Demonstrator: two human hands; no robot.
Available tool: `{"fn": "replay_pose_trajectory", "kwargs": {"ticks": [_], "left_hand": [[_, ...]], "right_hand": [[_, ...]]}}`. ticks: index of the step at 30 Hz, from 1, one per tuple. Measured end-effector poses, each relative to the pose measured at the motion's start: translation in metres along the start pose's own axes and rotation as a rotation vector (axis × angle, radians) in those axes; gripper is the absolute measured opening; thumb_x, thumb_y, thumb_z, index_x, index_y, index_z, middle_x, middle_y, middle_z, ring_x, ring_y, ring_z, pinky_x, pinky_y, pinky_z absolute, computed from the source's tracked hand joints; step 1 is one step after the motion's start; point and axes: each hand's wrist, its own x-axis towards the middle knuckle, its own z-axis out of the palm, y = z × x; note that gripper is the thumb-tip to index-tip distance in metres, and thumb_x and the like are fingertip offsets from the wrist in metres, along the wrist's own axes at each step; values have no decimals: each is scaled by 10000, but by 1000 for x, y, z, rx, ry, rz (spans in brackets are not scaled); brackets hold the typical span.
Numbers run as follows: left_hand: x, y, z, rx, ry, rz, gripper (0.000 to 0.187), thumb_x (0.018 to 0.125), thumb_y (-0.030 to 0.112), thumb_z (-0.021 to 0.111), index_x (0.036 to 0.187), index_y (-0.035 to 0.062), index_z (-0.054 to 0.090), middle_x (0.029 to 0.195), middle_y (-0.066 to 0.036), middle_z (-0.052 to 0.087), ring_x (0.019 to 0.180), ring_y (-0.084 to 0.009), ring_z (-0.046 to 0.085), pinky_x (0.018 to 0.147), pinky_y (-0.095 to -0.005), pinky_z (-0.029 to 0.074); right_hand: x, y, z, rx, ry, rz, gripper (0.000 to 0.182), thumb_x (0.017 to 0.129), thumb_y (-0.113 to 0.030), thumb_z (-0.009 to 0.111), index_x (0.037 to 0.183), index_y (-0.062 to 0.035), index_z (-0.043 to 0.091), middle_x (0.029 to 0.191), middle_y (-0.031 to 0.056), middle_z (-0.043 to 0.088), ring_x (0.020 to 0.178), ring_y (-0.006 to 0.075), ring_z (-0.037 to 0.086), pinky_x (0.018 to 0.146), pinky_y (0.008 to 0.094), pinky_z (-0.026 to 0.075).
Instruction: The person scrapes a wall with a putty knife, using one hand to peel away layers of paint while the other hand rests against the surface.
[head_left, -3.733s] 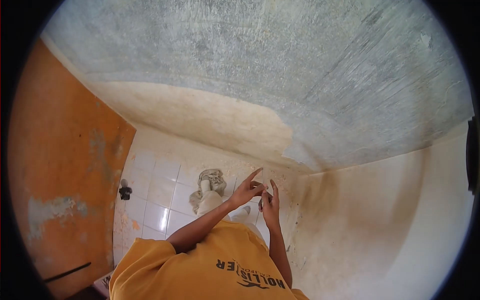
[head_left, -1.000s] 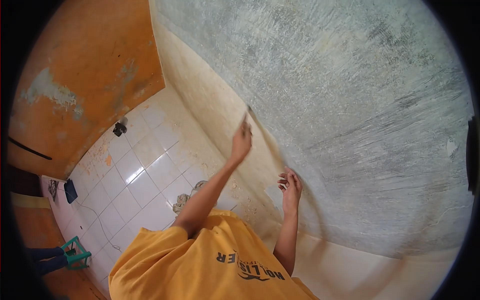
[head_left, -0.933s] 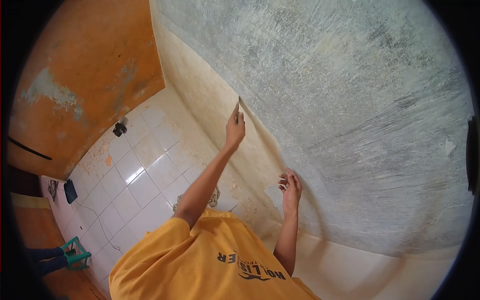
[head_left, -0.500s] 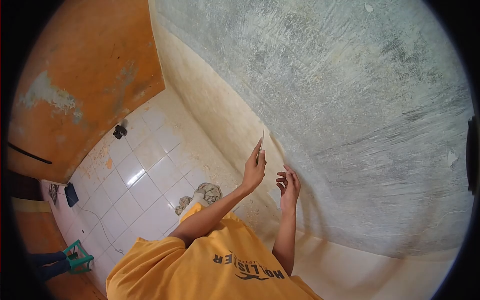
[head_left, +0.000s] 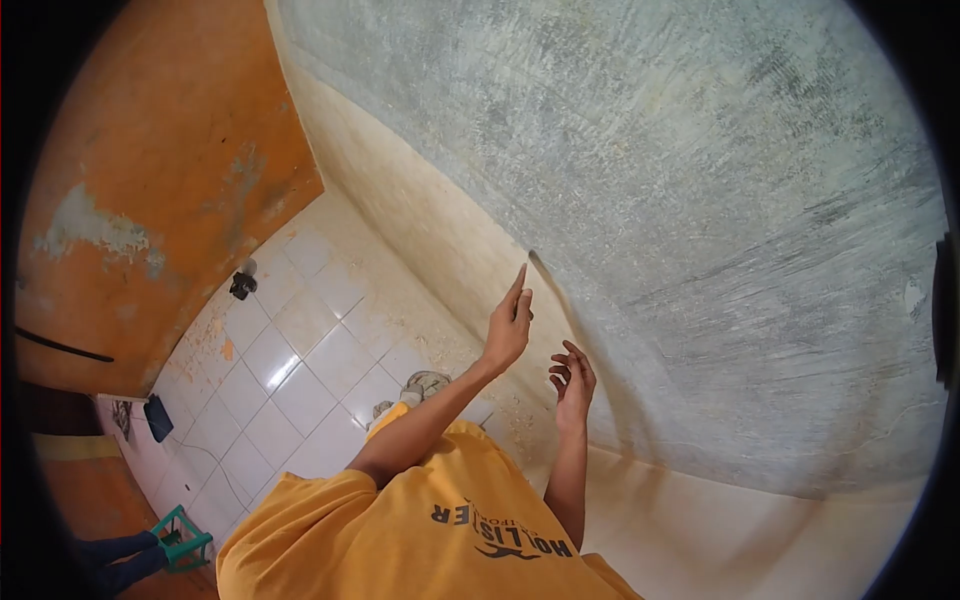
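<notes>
My left hand (head_left: 508,335) is closed round a thin scraper, its index finger stretched along it. The blade is seen nearly edge-on and mostly hidden by the fingers, its end at the border between the grey, scraped-looking wall (head_left: 680,230) and the cream band (head_left: 420,200) below it. My right hand (head_left: 573,388) is raised beside the wall, lower and to the right. Its fingers are loosely bent and apart, with nothing visible in them.
Pale flakes lie on the white tiled floor (head_left: 245,415) along the wall's foot. A crumpled cloth (head_left: 428,382) is by my feet. An orange wall (head_left: 180,130) meets the grey one at left. At lower left, a person's legs (head_left: 125,562) show beside a green stool (head_left: 182,540).
The scraper's thin blade stood out clearly above my left fingers before and now barely shows at the wall. The view has shifted slightly; my right hand keeps nearly the same pose.
</notes>
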Motion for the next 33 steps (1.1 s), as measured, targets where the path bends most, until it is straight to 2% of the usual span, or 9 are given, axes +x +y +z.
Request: {"fn": "replay_pose_trajectory", "kwargs": {"ticks": [6,7,10,11,14,20,23,26,33], "left_hand": [[2,-5,-16,32,-65,-29,511,1113,305,440,1585,117,386,732,-5,456,674,-95,435,639,-279,445],[-1,-5,-15,0,-21,-74,510,1113,310,443,1585,124,390,737,4,458,676,-95,441,638,-274,440],[-20,-19,-7,63,-56,-7,508,1113,317,441,1582,127,397,731,14,453,672,-87,438,623,-262,427],[-21,-25,-4,30,-86,-30,507,1116,315,430,1587,129,390,734,9,454,674,-87,440,622,-257,429],[-1,8,-5,-53,-48,-212,501,1117,288,425,1592,132,382,739,5,461,681,-92,450,638,-264,444],[-8,-15,0,55,-20,26,516,1113,263,435,1608,155,342,731,-12,469,662,-114,451,635,-283,447],[-31,-13,12,123,-124,81,514,1113,263,434,1608,158,341,740,-28,475,665,-122,450,642,-293,454],[-29,12,16,113,-86,12,509,1113,260,436,1604,154,350,744,-28,476,674,-121,449,652,-297,457],[-28,-6,13,138,-52,99,510,1120,313,405,1581,99,368,695,-46,463,628,-121,434,612,-304,443]], "right_hand": [[-8,0,-3,-12,51,-6,321,1066,-272,549,1317,-92,639,988,22,705,816,83,627,711,235,490],[-10,3,-5,-6,52,-7,321,1066,-273,550,1317,-93,639,988,22,705,818,84,627,711,236,491],[-15,12,-11,-2,47,-5,313,1067,-266,546,1313,-97,641,985,13,700,813,77,622,701,230,491],[-17,14,-11,-4,52,5,307,1069,-259,542,1311,-101,643,982,4,696,804,68,617,691,223,489],[-19,17,-12,-2,65,15,300,1066,-251,548,1312,-108,644,975,-10,693,788,55,613,671,209,488],[-13,11,-15,-1,62,10,302,1062,-256,559,1311,-109,645,977,-5,699,792,58,620,675,213,493],[-7,13,-18,5,45,11,305,1066,-254,550,1312,-100,642,980,8,703,799,70,625,684,223,495],[-4,11,-16,4,38,-2,309,1073,-247,533,1314,-84,637,984,29,710,798,89,631,695,234,499],[-9,11,-13,-24,10,-20,334,1072,-289,539,1317,-87,640,1008,14,704,831,79,629,705,236,502]]}}
